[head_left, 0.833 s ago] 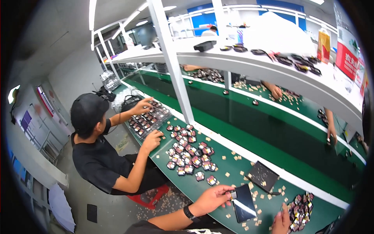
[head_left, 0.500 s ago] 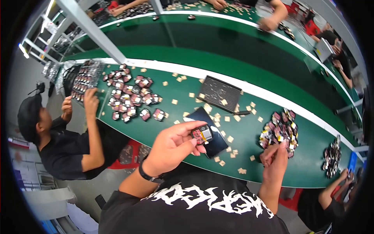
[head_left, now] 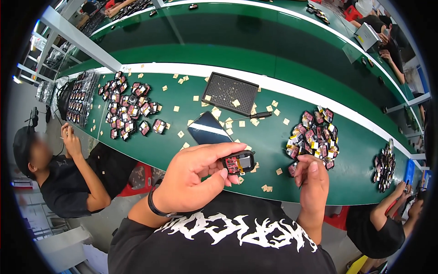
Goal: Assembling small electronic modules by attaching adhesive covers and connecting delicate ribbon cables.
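Left hand (head_left: 194,176): centre of frame, fingertips pinching a small black part (head_left: 238,162), raised off the table (head_left: 182,141) for a closer look.
Right hand (head_left: 312,178): lower right, fingers curled, nothing visibly held, beside the parts pile (head_left: 315,134).

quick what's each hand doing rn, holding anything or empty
Left hand: closed on a small black and red electronic module, pinched between thumb and fingers.
Right hand: fingers curled, nothing clearly in it; cannot tell.

Green table (head_left: 273,150), black-and-red module (head_left: 238,162), black perforated tray (head_left: 223,89), tan squares (head_left: 242,123)
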Demonstrator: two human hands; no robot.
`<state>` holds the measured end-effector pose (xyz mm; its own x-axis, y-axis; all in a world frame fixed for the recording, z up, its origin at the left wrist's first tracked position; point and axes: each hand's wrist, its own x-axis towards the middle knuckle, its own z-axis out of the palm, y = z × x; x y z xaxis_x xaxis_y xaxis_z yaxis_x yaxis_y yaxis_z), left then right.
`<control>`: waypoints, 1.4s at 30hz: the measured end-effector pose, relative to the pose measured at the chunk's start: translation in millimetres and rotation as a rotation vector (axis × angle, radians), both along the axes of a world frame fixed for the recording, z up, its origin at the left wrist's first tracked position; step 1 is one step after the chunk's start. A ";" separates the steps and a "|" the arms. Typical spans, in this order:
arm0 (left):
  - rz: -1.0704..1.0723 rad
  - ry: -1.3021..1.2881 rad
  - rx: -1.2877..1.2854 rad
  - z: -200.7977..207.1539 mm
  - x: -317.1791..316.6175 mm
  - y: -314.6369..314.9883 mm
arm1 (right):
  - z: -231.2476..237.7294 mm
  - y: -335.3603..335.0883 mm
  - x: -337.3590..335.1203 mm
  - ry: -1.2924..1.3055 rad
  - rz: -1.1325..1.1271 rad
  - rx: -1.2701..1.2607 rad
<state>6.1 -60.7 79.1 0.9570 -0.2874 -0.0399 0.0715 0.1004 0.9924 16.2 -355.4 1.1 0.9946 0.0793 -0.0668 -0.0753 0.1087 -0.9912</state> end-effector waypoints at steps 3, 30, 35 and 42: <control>-0.020 -0.014 0.059 0.6 1.4 -0.6 | -1.7 -0.1 -0.5 -0.062 0.011 0.003; -0.110 -0.142 0.174 -2.8 -1.4 0.7 | 82.2 48.3 14.3 -1.182 0.403 -0.929; -0.150 -0.160 0.178 -3.1 0.7 2.5 | 80.5 51.2 15.1 -1.144 0.443 -0.849; -0.150 -0.150 0.143 -6.7 0.4 3.8 | 78.7 51.4 15.0 -1.111 0.482 -0.819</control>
<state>6.5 -56.9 72.4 0.9022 -0.4287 0.0483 -0.0738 -0.0429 0.9964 31.2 -304.0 79.8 0.4520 0.7304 0.5121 0.8883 -0.3160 -0.3333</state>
